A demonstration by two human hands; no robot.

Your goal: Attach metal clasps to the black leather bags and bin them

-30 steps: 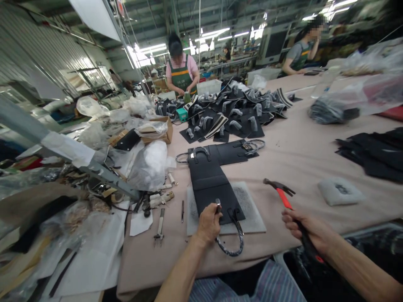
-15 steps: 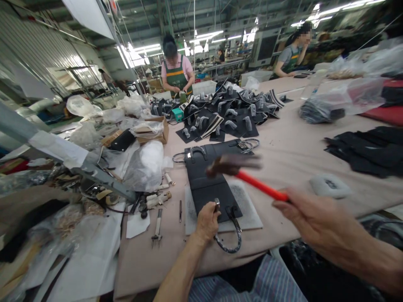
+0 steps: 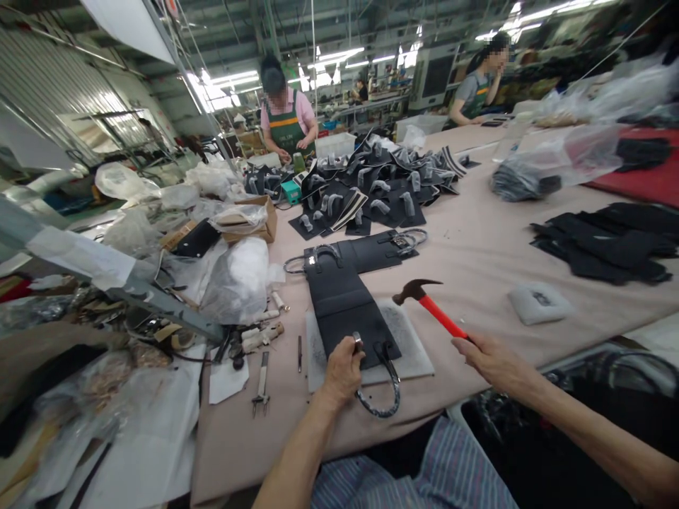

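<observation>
A black bag panel [image 3: 344, 311] lies flat on a white pad [image 3: 411, 346] near the table's front edge. My left hand [image 3: 342, 367] is closed on a small metal punch [image 3: 357, 342] standing upright on the panel, beside its dark looped handle [image 3: 385, 396]. My right hand [image 3: 491, 357] is shut on the red grip of a hammer [image 3: 432, 307], whose dark head hangs in the air to the right of the panel, above the pad.
Pliers [image 3: 261, 382] and small tools lie left of the pad. Plastic bags and clutter [image 3: 233, 279] fill the left side. More black panels [image 3: 366, 194] pile up further back, with dark fabric [image 3: 605, 244] at right. Two people in aprons work at the far end.
The hammer swung up and left over the panel half a second ago and has now come back down and right. My left hand has stayed on the punch.
</observation>
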